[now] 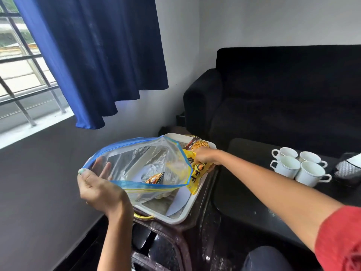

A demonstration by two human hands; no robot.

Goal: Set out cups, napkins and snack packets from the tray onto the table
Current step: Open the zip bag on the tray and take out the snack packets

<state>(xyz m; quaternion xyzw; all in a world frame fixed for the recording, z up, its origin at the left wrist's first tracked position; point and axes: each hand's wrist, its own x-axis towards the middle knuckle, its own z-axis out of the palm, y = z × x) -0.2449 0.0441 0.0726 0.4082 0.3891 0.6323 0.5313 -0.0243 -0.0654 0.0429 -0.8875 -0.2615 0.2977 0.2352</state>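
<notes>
Snack packets lie on the white tray (181,217), which sits on a dark brown stand beside the black table (244,196). At the tray's far right corner the right hand (205,156) has its fingers curled round the top of a yellow packet (195,176); that packet hangs over the tray's right rim. Just behind it, at the far edge of the tray, lies a brown packet (197,145) with a yellow picture on it.

The left hand (97,190) holds up a clear zip bag (148,163) with a blue seal over the tray, thumb on the near lip and fingers (103,169) showing through the plastic inside the mouth, which gapes wide. A small orange and black packet (154,178) lies in the bottom of the bag. White paper (180,200), possibly napkins, lies on the tray near its right rim, partly under the bag.

Four white cups (298,167) stand close together in a square on the table, toward its far right part, handles pointing outward. A grey and white cloth thing (349,165) lies just to their right. A black sofa (283,94) stands behind the table, and a blue curtain (97,55) hangs at the window on the left.
</notes>
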